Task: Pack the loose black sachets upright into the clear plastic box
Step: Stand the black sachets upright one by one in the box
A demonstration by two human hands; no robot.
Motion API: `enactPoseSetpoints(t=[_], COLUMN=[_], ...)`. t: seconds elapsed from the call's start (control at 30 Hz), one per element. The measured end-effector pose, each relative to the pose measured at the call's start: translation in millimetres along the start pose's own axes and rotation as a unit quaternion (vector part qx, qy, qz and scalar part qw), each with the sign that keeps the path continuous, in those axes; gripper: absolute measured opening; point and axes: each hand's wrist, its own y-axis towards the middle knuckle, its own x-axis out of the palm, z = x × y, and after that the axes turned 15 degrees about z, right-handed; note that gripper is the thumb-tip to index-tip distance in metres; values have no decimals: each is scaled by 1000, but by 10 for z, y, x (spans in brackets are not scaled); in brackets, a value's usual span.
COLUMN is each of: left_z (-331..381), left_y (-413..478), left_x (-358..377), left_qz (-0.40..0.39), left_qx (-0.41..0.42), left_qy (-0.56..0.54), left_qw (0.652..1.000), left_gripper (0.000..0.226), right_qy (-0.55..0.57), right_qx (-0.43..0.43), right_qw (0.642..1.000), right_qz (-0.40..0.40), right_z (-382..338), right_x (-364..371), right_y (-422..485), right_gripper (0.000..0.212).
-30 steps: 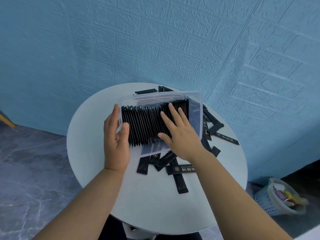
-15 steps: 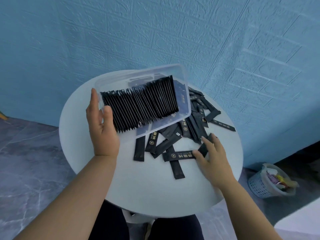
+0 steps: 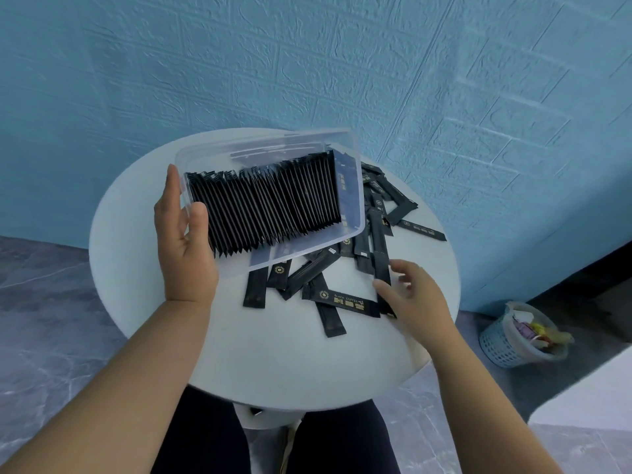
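The clear plastic box (image 3: 352, 172) is lifted off the table and tipped toward me. A dense row of black sachets (image 3: 266, 206) stands on edge inside it. My left hand (image 3: 184, 241) grips the box's left end, thumb inside against the row. Several loose black sachets (image 3: 345, 301) lie scattered on the round white table (image 3: 266, 364) under and to the right of the box. My right hand (image 3: 410, 299) rests on the table at the pile's right side, fingers spread, fingertips touching one upright-lying sachet (image 3: 381, 254). It grips nothing that I can see.
A blue textured wall stands close behind the table. A small mesh waste basket (image 3: 523, 336) with rubbish sits on the grey floor at the right. A white surface edge shows at the lower right. My legs are under the table's near edge.
My left hand lifted and tilted the box. My right hand left the sachet row, dropped to the loose pile on the right and now touches a sachet there.
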Motion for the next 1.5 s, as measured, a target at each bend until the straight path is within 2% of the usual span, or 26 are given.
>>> enactPoseSetpoints(t=[0.07, 0.13, 0.23, 0.33, 0.4, 0.5, 0.57, 0.7, 0.8, 0.87, 0.93, 1.1, 1.17, 1.27, 1.4, 1.5], left_z=[-1, 1, 8, 5, 7, 9, 7, 31, 36, 37, 38, 40, 34, 27, 46, 57], left_y=[0, -5, -8, -4, -4, 5, 7, -12, -10, -4, -3, 1, 4, 8, 5, 0], left_x=[-3, -5, -9, -8, -5, 2, 3, -5, -11, -8, -2, -7, -13, -19, -15, -18], left_qz=[-2, -3, -3, -2, -3, -2, -4, -4, -4, -4, -3, -7, -7, -9, -8, -8], left_qx=[1, 4, 5, 1, -2, -2, 2, 0, 0, -3, -4, -4, -5, -5, -8, -8], left_qy=[1, 4, 10, 10, 9, 10, 13, 12, 12, 13, 14, 14, 14, 16, 13, 14], left_qw=[1000, 1000, 1000, 1000, 1000, 1000, 1000, 1000, 1000, 1000, 1000, 1000, 1000, 1000, 1000, 1000], left_gripper=[51, 51, 50, 50, 50, 51, 51, 51, 51, 50, 50, 50, 50, 50, 49, 49], right_qy=[-56, -55, -34, 3, 45, 51, 21, -44, -95, -134, -145, -108, -96, -106, -137, -142], right_qx=[8, 38, 56, 58, 4, -166, -205, -184, -185, -162, -134, -23, -9, -18, -82, -102], right_qw=[998, 997, 997, 998, 998, 983, 973, 980, 975, 973, 975, 986, 985, 980, 974, 961], right_qz=[4, -26, -37, 17, 34, -56, -100, -57, -77, -97, -104, -126, -144, -167, -161, -213], right_z=[-12, -17, 19, 47, -4, -158, -200, -244, -367, -441, -493, -486, -458, -457, -429, -399], right_x=[55, 59, 9, -70, -116, -83, 23, 147, 190, 236, 259, 164, 120, 81, 32, -92], right_y=[57, 118, 170, 109, 3, -156, -218, -262, -283, -290, -279, -177, -141, -132, -150, -104], right_gripper=[53, 52, 38, 23, 10, 21, 15, 45, 68, 76, 70, 33, 27, 24, 27, 18])
